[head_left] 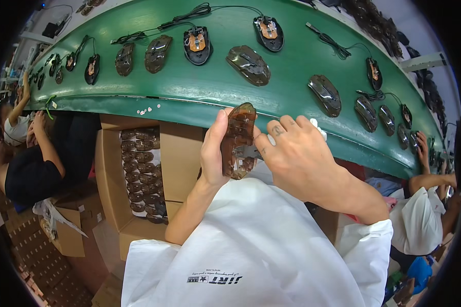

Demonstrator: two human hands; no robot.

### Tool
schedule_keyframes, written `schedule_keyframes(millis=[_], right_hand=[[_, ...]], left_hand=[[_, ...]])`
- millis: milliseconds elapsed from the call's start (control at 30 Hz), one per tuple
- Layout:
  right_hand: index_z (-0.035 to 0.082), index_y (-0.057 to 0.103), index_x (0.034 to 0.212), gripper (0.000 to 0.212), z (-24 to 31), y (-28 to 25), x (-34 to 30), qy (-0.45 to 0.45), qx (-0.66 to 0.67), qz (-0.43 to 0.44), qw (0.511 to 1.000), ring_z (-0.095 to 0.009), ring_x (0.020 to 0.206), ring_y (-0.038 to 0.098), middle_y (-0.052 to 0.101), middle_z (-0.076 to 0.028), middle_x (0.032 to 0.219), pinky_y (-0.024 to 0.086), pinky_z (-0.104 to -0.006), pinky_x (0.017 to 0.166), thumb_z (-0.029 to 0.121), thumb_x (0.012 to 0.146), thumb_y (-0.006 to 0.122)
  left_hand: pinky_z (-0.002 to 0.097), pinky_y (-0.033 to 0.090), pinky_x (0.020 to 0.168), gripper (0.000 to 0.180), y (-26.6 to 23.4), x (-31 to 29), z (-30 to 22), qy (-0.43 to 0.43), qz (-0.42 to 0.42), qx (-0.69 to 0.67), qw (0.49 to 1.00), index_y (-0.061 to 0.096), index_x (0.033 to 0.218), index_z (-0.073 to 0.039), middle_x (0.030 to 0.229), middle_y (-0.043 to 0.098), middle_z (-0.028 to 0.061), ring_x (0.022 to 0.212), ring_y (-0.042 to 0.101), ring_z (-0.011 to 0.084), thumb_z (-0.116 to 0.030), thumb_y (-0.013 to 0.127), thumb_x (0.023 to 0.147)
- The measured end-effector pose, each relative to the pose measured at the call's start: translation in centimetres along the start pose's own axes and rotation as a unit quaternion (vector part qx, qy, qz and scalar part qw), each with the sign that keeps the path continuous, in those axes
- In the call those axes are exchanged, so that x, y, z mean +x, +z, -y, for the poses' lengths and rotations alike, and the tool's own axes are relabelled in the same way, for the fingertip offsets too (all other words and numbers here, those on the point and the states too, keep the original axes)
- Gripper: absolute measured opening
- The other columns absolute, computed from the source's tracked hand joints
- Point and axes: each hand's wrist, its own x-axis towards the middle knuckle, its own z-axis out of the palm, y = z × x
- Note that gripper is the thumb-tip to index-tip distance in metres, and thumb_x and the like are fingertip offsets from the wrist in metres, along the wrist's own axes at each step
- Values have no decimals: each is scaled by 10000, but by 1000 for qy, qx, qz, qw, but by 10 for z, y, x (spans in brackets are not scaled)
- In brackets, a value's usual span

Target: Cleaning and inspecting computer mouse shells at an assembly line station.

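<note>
My left hand is wrapped round a translucent brown mouse shell, held upright with its ribbed inner side showing. Beside the shell's right edge, my right hand is closed, fingers curled and thumb tip against them. Whatever those fingers pinch is hidden. Something small and white shows behind the right knuckles; I cannot make out what it is. On the green bench just beyond lie a loose brown mouse shell and another shell.
Mouse bases with cables, such as one base, line the green bench. A cardboard box of brown shells stands at my left. Small pale pieces lie on the bench's near edge. Other people sit at both sides.
</note>
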Motion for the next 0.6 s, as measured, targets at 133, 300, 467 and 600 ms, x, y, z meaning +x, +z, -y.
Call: schedule_keyframes(millis=[133, 300, 467, 600], right_hand=[[35, 668, 1017, 297, -1, 13, 0, -6, 64, -44, 997, -209, 599, 516, 570, -93, 771, 405, -338, 502, 67, 722, 652], [44, 646, 926, 223, -4, 22, -3, 16, 137, -21, 990, -199, 590, 503, 555, -79, 757, 393, -327, 483, 50, 703, 649], [59, 623, 870, 215, 7, 35, -5, 47, 62, -85, 993, -203, 595, 512, 545, -65, 755, 398, -333, 495, 45, 661, 674], [63, 633, 892, 272, 9, 49, -10, 65, 116, -126, 983, -201, 581, 499, 535, -53, 756, 397, -335, 502, 30, 627, 687]], left_hand=[[259, 466, 634, 487, -7, 3, 3, 19, -14, 4, 1000, 567, 1160, -18, 823, 661, 121, 707, 595, 164, -418, 311, 1050], [262, 462, 627, 472, -10, 10, 8, 29, -4, -16, 999, 576, 1131, -19, 795, 655, 124, 698, 591, 165, -394, 299, 1054], [280, 457, 622, 586, -18, 14, 14, 21, 10, -71, 997, 603, 1174, -8, 840, 661, 139, 680, 591, 178, -493, 310, 1024], [286, 450, 614, 602, -19, 16, 15, 10, -6, -48, 999, 597, 1173, -12, 814, 645, 132, 672, 577, 185, -510, 296, 1021]])
